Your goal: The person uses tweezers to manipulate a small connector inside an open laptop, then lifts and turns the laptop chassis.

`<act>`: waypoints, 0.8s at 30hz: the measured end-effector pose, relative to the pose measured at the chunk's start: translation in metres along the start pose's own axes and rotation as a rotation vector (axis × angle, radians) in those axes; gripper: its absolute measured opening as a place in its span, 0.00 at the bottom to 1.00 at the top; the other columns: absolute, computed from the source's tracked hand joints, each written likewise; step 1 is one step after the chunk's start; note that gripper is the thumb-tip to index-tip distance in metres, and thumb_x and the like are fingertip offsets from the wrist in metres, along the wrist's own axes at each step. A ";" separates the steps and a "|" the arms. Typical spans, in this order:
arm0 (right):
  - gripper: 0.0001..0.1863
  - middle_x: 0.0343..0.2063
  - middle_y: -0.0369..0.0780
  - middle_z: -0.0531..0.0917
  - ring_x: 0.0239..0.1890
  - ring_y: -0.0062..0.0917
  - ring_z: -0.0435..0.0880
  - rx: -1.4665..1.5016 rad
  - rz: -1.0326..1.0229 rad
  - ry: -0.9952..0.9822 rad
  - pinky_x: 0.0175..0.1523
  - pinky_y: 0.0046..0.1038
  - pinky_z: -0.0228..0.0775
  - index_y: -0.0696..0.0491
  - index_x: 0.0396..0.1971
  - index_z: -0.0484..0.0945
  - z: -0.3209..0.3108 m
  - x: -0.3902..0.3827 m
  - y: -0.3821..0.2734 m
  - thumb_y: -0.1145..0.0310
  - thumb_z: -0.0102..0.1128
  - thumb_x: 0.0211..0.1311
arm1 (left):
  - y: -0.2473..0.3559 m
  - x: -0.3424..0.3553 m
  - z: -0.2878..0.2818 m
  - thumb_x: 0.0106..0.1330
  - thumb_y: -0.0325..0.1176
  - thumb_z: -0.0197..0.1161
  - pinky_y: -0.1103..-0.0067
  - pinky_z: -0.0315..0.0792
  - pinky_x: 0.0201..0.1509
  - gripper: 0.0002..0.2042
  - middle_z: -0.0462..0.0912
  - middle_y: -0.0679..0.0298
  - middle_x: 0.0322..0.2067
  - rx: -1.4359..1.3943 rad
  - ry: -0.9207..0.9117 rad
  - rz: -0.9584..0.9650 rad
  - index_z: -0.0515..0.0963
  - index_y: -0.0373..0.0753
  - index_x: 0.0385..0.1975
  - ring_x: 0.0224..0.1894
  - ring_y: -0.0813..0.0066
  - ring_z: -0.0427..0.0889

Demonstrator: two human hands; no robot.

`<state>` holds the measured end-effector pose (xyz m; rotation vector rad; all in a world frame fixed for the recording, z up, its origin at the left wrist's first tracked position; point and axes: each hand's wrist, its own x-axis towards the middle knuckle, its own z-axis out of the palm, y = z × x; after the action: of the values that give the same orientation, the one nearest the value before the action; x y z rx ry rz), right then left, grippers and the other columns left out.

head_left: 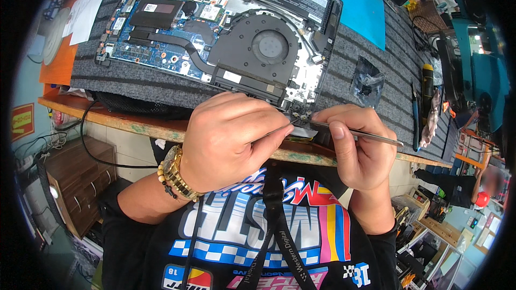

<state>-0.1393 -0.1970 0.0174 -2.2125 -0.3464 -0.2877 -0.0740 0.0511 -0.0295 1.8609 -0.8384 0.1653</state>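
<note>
An opened laptop (188, 48) lies on the mat with its blue circuit board, black fan and battery exposed. At its near right corner my two hands meet. My left hand (231, 134) is closed in a pinch on a thin pointed tool (283, 127), whose tip reaches the small parts at the laptop's hinge corner. A slim metal tool, probably tweezers (376, 138), is held in my right hand (363, 142), its working end beside the same corner. Fingers partly hide both tips and whatever small piece lies between them.
A ribbed grey mat (349, 96) covers the bench, whose wooden edge (140, 129) runs close below my hands. To the right lie a clear plastic bag (368, 83), a yellow-black screwdriver (427, 83) and a blue sheet (360, 5). Another person (457, 188) is far right.
</note>
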 end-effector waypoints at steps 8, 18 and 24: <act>0.02 0.39 0.45 0.96 0.33 0.31 0.93 0.006 -0.007 0.038 0.41 0.29 0.85 0.60 0.43 0.86 0.001 -0.003 0.002 0.80 0.71 0.78 | 0.000 -0.001 0.000 0.61 0.26 0.84 0.67 0.81 0.38 0.07 0.94 0.63 0.34 -0.008 -0.010 -0.005 0.93 0.40 0.37 0.34 0.61 0.91; 0.01 0.39 0.45 0.96 0.33 0.23 0.90 0.116 0.052 0.093 0.40 0.26 0.83 0.62 0.44 0.87 0.004 -0.011 0.011 0.81 0.69 0.81 | 0.000 0.000 0.001 0.61 0.26 0.85 0.68 0.80 0.38 0.07 0.94 0.64 0.35 0.002 -0.006 0.007 0.94 0.41 0.36 0.33 0.62 0.91; 0.04 0.39 0.44 0.95 0.33 0.24 0.89 0.139 0.103 0.105 0.40 0.26 0.81 0.63 0.44 0.89 0.004 -0.007 0.011 0.79 0.68 0.83 | -0.001 0.000 0.001 0.61 0.26 0.85 0.68 0.80 0.37 0.07 0.94 0.64 0.35 0.010 -0.014 0.014 0.94 0.41 0.36 0.33 0.62 0.90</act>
<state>-0.1416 -0.2016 0.0049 -2.0617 -0.1885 -0.3122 -0.0739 0.0501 -0.0307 1.8679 -0.8615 0.1658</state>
